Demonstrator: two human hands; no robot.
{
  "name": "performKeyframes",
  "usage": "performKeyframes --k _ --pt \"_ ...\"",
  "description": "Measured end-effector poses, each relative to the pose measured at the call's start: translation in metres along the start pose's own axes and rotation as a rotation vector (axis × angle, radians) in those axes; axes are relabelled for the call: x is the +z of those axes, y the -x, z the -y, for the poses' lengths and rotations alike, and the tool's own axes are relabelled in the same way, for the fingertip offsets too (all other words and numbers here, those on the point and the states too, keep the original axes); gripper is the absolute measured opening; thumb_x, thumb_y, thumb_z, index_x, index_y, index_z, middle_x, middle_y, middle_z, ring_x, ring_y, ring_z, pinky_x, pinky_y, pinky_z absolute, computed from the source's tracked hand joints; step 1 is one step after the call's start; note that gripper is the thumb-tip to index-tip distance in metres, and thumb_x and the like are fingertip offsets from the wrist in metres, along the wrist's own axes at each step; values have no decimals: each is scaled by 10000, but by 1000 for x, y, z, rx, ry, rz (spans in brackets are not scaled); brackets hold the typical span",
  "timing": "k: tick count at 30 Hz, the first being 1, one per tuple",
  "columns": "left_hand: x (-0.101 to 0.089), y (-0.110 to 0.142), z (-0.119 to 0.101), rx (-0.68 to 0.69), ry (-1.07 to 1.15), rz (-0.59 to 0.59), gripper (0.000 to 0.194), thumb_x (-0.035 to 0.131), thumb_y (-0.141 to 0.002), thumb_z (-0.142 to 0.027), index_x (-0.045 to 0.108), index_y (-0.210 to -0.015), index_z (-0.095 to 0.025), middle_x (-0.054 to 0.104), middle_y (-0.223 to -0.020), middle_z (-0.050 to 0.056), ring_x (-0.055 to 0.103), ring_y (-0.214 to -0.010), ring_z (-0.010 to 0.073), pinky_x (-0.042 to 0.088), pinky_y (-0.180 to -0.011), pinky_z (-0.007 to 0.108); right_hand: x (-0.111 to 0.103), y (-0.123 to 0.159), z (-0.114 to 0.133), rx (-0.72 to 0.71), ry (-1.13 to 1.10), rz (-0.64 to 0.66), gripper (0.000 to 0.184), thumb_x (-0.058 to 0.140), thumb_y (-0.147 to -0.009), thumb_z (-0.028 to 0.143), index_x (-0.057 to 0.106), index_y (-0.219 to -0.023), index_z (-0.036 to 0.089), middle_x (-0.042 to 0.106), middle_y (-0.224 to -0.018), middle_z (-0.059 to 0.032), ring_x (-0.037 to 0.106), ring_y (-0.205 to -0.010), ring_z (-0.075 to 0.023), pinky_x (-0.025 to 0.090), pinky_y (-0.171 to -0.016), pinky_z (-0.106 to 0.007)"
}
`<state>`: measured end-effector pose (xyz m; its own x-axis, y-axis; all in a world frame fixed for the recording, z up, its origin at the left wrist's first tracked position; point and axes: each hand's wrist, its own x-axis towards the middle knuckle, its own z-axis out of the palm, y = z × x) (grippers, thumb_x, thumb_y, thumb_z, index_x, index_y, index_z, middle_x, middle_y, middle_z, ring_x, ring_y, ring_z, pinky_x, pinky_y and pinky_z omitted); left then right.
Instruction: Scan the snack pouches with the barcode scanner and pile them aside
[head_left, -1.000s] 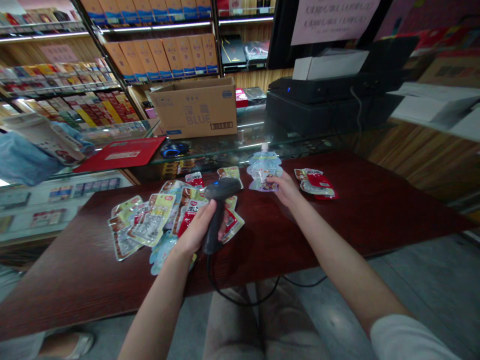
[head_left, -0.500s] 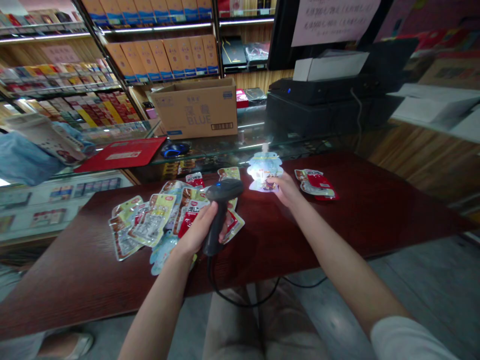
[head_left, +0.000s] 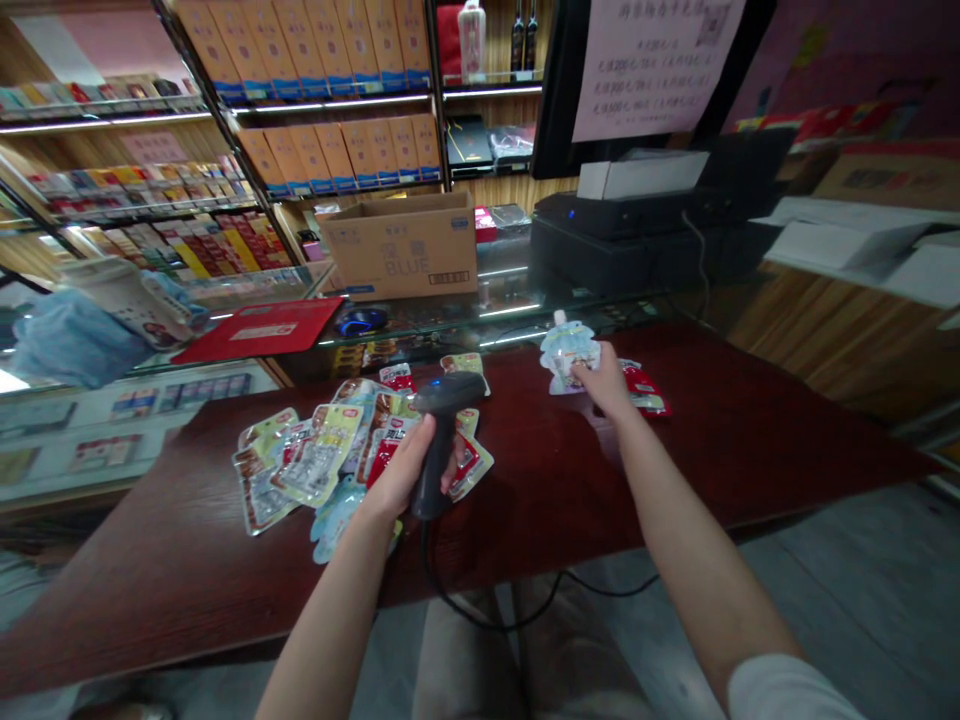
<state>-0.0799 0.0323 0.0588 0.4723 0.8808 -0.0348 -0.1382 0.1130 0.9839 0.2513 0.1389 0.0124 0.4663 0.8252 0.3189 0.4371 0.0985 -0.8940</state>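
My left hand is wrapped round the handle of a black barcode scanner, whose cable loops down past the table's front edge. In my right hand is a pale blue spouted pouch, pinched at its lower right, its white spout pointing up. Behind that hand lie red snack packets, partly hidden by it. A pile of snack packets, green, red and silver, spreads beside and under my left hand. Another light blue pouch sticks out at the pile's near side.
The dark red table meets a glass counter holding an open cardboard box, a red folder and a computer mouse. At the back right stand black machines under a monitor. A cup stands at the left.
My right hand has moved to the right with the pouch, toward the red packets. The bright light on the pouch is gone. My left hand still holds the scanner; the view has tilted slightly.
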Motion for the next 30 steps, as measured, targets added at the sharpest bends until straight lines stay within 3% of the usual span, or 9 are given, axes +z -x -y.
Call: performKeyframes --k 5,9,13,17,20,25,26,28,30 --pt "-2 -2 4 25 26 -19 738 515 -772 -855 632 -864 -133 529 -454 1 439 -374 108 320 -405 234 -47 -15 -11 33 363 -56 353 612 -700 277 623 -1041 189 718 -1054 -170 671 -980 -320 515 -891 -441" --pt "-2 -2 4 48 57 -35 696 543 -777 -833 616 -849 -145 545 -464 0 457 -374 109 344 -399 230 -72 -13 -22 56 499 -82 545 616 -727 272 594 -1243 99 708 -1103 -232 685 -1000 -349 516 -888 -444" --pt "-2 1 3 65 46 -39 699 542 -787 -824 634 -879 -138 556 -469 11 481 -383 122 350 -402 234 -78 -4 -31 132 629 -44 732 617 -775 330 457 -1441 71 695 -1114 -260 687 -987 -399 506 -876 -516" --pt "-3 3 3 93 20 -39 693 530 -817 -801 655 -939 -130 563 -477 19 493 -392 136 349 -411 245 -77 3 -38 81 673 -41 527 581 -793 364 616 -1255 112 689 -1083 -239 657 -1025 -404 478 -922 -557" --pt "-4 9 4 116 35 -56 685 548 -802 -804 665 -953 -146 563 -497 17 475 -388 135 342 -416 261 -76 12 -37 25 667 -77 441 555 -792 337 643 -1157 107 648 -1152 -259 603 -1115 -415 437 -967 -595" --pt "-11 26 11 224 175 -172 582 643 -768 -755 616 -961 -206 621 -659 8 432 -385 94 323 -405 261 -54 48 -12 -151 653 -206 486 580 -837 362 574 -1268 138 446 -1466 -306 420 -1313 -479 341 -1032 -649" --pt "-12 29 13 249 205 -186 591 647 -756 -761 597 -958 -209 618 -676 -1 423 -382 86 319 -400 256 -42 57 -4 -202 608 -164 455 570 -851 362 583 -1255 152 492 -1423 -293 453 -1283 -456 360 -1032 -622" --pt "-15 33 16 282 240 -203 626 643 -734 -787 561 -956 -207 598 -675 -23 409 -378 76 317 -390 247 -11 74 14 -305 441 59 349 540 -870 345 621 -1169 182 645 -1198 -217 575 -1137 -371 421 -1016 -552" --pt "-18 34 18 286 249 -209 656 635 -719 -806 537 -944 -199 569 -642 -39 415 -382 76 324 -386 237 26 90 32 -347 281 296 250 592 -849 363 659 -1051 231 701 -1087 -123 643 -960 -284 481 -947 -486"
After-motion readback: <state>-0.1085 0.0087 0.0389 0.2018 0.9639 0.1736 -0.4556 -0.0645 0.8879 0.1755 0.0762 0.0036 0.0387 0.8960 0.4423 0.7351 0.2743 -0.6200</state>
